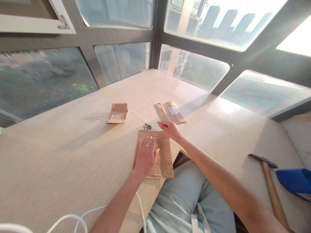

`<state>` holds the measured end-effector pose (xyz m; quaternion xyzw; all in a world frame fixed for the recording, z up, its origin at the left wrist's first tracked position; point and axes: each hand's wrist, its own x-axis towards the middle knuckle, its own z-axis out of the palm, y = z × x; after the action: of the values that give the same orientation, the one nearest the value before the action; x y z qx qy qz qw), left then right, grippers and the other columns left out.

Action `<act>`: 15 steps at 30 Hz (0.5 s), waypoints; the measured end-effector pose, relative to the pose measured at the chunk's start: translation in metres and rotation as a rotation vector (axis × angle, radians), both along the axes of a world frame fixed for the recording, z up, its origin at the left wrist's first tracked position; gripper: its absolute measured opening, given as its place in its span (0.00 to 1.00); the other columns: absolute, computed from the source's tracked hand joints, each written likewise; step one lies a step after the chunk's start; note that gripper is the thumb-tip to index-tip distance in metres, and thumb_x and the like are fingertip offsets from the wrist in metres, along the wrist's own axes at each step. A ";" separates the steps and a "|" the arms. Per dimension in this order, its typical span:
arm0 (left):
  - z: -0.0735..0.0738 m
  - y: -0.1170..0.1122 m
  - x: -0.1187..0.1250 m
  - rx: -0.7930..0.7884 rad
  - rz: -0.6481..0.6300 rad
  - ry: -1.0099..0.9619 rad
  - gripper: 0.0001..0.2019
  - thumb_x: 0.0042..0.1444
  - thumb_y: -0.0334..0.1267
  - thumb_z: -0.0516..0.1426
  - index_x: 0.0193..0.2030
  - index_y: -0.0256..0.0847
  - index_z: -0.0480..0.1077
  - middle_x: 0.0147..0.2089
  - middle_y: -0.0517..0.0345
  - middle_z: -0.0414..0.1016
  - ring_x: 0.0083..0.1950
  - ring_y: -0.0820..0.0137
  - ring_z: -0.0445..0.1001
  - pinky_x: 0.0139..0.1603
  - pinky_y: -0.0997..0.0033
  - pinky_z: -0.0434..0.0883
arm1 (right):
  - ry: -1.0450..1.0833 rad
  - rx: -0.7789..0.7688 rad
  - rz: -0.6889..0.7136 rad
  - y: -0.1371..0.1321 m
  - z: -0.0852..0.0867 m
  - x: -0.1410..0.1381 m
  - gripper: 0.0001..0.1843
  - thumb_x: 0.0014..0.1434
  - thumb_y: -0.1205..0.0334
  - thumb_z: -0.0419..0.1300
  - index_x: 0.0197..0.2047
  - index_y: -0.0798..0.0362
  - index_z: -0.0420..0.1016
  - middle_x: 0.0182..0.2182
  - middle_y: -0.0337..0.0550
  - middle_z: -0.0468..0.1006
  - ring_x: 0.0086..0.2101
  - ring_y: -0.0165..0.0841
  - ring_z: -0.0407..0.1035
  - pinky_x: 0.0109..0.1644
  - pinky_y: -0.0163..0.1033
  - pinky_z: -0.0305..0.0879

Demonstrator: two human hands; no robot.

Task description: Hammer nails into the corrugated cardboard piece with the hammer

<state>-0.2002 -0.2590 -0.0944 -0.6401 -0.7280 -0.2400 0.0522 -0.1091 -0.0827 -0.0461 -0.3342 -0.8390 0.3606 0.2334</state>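
Observation:
My left hand (146, 156) lies on a brown corrugated cardboard sheet (166, 158) at the table's near edge. Its fingers are spread, and a ring circles one of them. Rows of small holes show in the sheet beside the hand. My right hand (170, 130) is closed in a pinch just above the sheet's far right corner; whatever its fingertips hold is too small to make out. Several small dark nail-like pieces (147, 127) lie in a loose pile just beyond the sheet's far edge.
Another cardboard piece with a white label (175, 110) lies farther back, and a folded cardboard piece (117, 114) stands to the left. At the right are a wooden-handled hammer (270, 184) and a blue container (293, 181). A white cable (91, 210) curls at lower left. Windows border the table.

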 end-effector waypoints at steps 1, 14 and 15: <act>0.000 0.000 -0.001 0.026 0.007 -0.020 0.17 0.65 0.38 0.50 0.56 0.35 0.68 0.62 0.37 0.68 0.66 0.54 0.64 0.67 0.43 0.59 | 0.033 -0.021 -0.012 -0.005 0.002 0.011 0.16 0.62 0.58 0.54 0.43 0.54 0.81 0.37 0.46 0.81 0.34 0.35 0.73 0.39 0.39 0.69; 0.049 -0.010 -0.011 0.225 0.006 -0.165 0.06 0.64 0.35 0.51 0.42 0.41 0.69 0.39 0.53 0.77 0.44 0.64 0.75 0.48 0.62 0.73 | 0.519 -0.521 -0.609 -0.140 -0.036 0.192 0.15 0.55 0.48 0.65 0.39 0.49 0.83 0.22 0.40 0.70 0.23 0.34 0.63 0.28 0.41 0.61; 0.055 -0.012 -0.007 0.224 -0.004 -0.182 0.06 0.64 0.36 0.51 0.41 0.41 0.69 0.38 0.54 0.77 0.43 0.64 0.76 0.46 0.63 0.73 | 0.526 -0.536 -0.648 -0.152 -0.043 0.204 0.15 0.54 0.47 0.65 0.38 0.48 0.83 0.21 0.40 0.70 0.23 0.35 0.62 0.27 0.41 0.61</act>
<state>-0.2068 -0.2706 -0.0394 -0.6072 -0.6972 -0.3770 0.0565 0.0945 -0.2349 -0.0889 -0.5236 -0.4825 0.5447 0.4431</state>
